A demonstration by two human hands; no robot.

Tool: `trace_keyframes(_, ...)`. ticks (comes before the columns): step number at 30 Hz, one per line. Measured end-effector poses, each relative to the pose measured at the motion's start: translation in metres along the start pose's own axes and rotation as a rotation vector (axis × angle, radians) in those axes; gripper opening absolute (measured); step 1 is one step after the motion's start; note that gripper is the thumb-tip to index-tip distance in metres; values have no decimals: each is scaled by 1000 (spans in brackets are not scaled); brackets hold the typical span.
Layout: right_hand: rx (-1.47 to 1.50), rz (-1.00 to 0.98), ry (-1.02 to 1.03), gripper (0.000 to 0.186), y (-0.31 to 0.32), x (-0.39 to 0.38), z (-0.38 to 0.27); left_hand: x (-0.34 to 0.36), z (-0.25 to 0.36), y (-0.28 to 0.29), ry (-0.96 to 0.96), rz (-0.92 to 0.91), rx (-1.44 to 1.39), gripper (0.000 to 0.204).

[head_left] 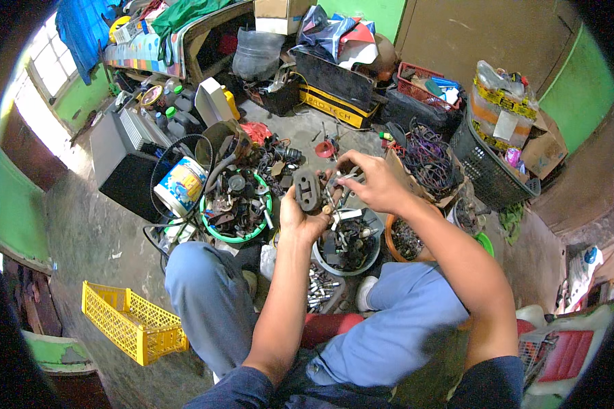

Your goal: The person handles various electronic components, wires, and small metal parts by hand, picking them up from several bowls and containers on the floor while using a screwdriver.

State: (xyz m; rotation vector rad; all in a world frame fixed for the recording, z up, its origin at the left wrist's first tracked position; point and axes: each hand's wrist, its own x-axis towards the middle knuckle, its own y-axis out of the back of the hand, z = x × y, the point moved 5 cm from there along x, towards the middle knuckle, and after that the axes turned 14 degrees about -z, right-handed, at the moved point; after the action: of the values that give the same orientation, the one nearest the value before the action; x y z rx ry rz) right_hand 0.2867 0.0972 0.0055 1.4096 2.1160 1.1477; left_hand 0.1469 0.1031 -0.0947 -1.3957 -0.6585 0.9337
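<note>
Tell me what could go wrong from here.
The dark oval block in the left hand might slip and get lost among the loose parts in the grey basin.

The right shoe sits close to that basin, so a shift of the foot could knock it.

The green-rimmed basin is heaped full; a bump might spill pieces onto the floor.

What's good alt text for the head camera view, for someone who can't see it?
A bare left hand holds a dark grey part with openings, the right hand close beside it. Below them is a blue-grey basin of mixed parts, with a green-rimmed basin of parts to its left. A yellow plastic crate sits at lower left.
</note>
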Motion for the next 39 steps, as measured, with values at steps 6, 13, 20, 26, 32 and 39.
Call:
trace_keyframes(6,246,49,-84,23,3,2,8,0,12,4,-2,-62,-65,43)
trace_keyframes(13,643,-3,-227,47,-8,9,19,-1,29,15,-63,-36,-36,42)
trace_keyframes(20,821,-28,-269,43,-17,12,30,-4,48,19,-90,-71,-29,45)
trace_keyframes(26,555,-136,-211,26,-31,11,39,-6,61,25,-156,-44,-25,45)
trace_keyframes(32,236,-302,-202,30,-48,-7,72,-7,63,29,-166,-10,-53,46)
trace_keyframes(39,-34,-502,-287,31,-76,-32,104,-6,53,26,-136,-9,-77,47)
